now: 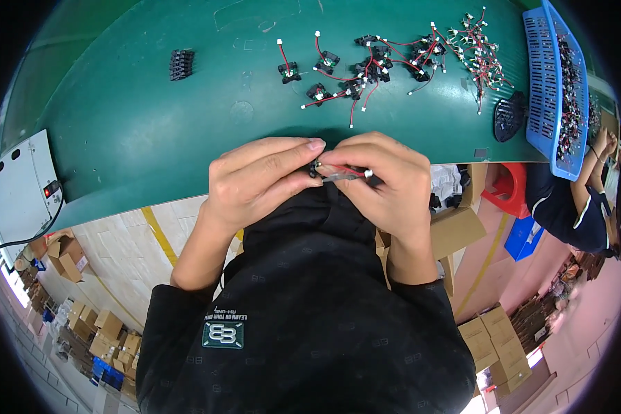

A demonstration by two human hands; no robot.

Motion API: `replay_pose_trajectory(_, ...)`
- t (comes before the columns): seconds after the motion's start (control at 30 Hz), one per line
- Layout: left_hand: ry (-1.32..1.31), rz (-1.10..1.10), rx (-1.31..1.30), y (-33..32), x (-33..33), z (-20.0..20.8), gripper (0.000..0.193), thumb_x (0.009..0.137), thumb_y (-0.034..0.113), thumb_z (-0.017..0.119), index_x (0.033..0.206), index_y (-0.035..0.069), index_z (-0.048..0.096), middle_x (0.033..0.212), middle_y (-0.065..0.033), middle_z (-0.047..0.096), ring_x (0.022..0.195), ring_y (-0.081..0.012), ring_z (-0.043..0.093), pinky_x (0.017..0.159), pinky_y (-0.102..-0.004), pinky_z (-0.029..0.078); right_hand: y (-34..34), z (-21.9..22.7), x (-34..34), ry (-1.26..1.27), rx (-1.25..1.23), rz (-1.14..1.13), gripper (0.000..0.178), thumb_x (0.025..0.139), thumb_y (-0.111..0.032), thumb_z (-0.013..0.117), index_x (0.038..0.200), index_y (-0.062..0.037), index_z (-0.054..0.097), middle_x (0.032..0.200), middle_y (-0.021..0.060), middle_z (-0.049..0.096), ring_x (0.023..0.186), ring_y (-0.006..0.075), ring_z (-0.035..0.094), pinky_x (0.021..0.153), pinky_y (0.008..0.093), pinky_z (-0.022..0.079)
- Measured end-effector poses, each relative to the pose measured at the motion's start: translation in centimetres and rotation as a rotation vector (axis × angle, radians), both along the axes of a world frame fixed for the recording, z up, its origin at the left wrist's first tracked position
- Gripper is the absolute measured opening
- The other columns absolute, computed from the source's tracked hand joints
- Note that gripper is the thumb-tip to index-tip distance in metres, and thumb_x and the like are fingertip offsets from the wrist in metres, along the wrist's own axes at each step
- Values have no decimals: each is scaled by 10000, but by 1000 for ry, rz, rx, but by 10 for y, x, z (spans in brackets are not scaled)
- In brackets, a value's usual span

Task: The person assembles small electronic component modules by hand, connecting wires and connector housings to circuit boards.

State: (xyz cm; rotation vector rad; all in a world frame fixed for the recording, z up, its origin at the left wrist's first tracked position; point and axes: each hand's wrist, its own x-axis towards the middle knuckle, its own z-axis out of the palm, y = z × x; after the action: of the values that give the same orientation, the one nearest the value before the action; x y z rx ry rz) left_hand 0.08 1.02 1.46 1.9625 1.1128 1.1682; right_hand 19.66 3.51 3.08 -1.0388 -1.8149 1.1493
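Both hands meet at the table's near edge. Between my left thumb and fingertips, my left hand (255, 176) pinches a small black plastic part (313, 169). My right hand (390, 179) is closed at the part's right side, its fingertips against it. A red-and-black wire lead (352, 170) runs from the part across the right fingers and ends in a white connector (368, 174). A greyish strip lies along the lead; I cannot make out what it is. Beyond my hands, several black modules with red leads (372, 69) are scattered on the green table (145, 131).
A neat block of black parts (181, 65) sits at the far left. Loose wire leads (483, 62) are heaped at right, near a black tray (509, 116) and a blue basket (541, 76) of parts. A white machine (24, 190) stands left; another person's arm (590, 172) is far right.
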Motion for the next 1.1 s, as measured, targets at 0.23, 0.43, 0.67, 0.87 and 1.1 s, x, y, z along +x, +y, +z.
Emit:
replay_pose_trajectory(0.23, -335, 1, -231, -10, 3, -12, 354, 748, -35, 732, 1092, -45, 648, 1073, -160, 674, 855, -201, 683, 708, -300, 566, 1, -9, -2, 196, -106, 26, 237, 703, 58, 726, 931, 16, 678, 835, 91, 661, 718, 129, 635, 602, 219, 483)
replay_pose_trajectory(0.43, -880, 7, -573, -13, 14, -9, 318, 854, -128, 557, 1159, -58, 504, 1132, -219, 628, 908, -175, 670, 791, -279, 567, -1, 0, 1, 84, -44, -87, 263, 855, -51, 653, 1115, -15, 643, 902, 112, 653, 720, 169, 631, 593, 279, 488)
replay_pose_trajectory(0.67, -957, 62, -632, -11, 14, -16, 319, 851, -130, 558, 1147, -24, 504, 1126, -213, 642, 938, -185, 670, 806, -280, 556, -9, 5, -1, -163, 46, -47, 273, 829, -18, 652, 1102, -1, 650, 853, 122, 683, 691, 226, 654, 640, 287, 505)
replay_pose_trajectory(0.87, -892, 33, -593, -12, 13, -17, 329, 835, -153, 576, 1129, -16, 516, 1129, -212, 641, 1013, -168, 640, 842, -280, 547, -7, 9, 1, -215, 88, -48, 225, 800, -12, 686, 1025, -17, 673, 904, 115, 706, 744, 238, 690, 641, 294, 524)
replay_pose_trajectory(1.1, -927, 34, -604, -12, 14, -16, 320, 834, -153, 582, 1117, -20, 515, 1141, -212, 630, 1018, -176, 636, 867, -298, 552, -6, 4, 3, -233, 173, -80, 188, 805, -74, 697, 990, -45, 685, 882, 92, 705, 745, 257, 685, 654, 323, 541)
